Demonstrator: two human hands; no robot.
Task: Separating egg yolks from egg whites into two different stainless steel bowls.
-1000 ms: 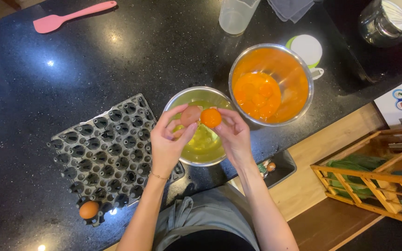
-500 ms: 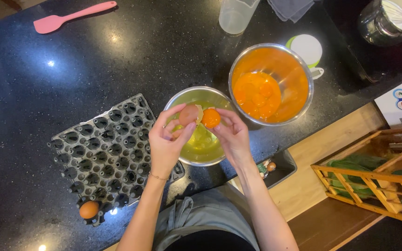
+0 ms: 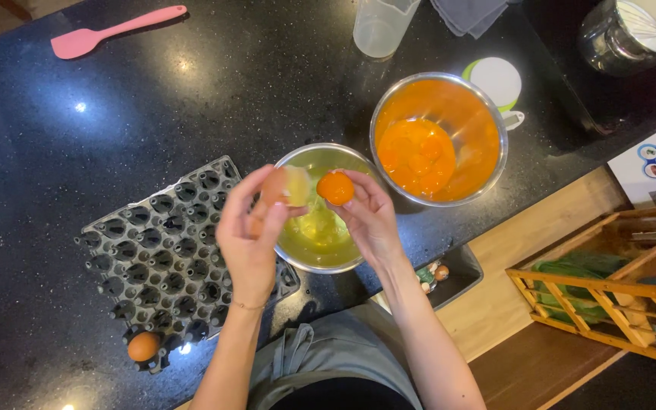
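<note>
Glossy speckled stone counter (image 3: 153,99), shiny metal bowls (image 3: 487,114), perhaps matt pulp egg tray (image 3: 168,258)

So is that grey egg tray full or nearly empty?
Nearly empty. The grey egg tray shows bare cups all over, and only one brown egg sits at its near corner.

2 steel bowls (image 3: 320,220), 1 egg tray (image 3: 168,258), 1 whole egg (image 3: 143,346), 1 pink spatula (image 3: 108,32).

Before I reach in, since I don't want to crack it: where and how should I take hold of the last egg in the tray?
Grip the egg across its rounded sides, coming straight down from above. It sits in a cup at the tray's near-left corner, top half exposed, lower half hidden, so probably only the top is free for fingers.
</note>
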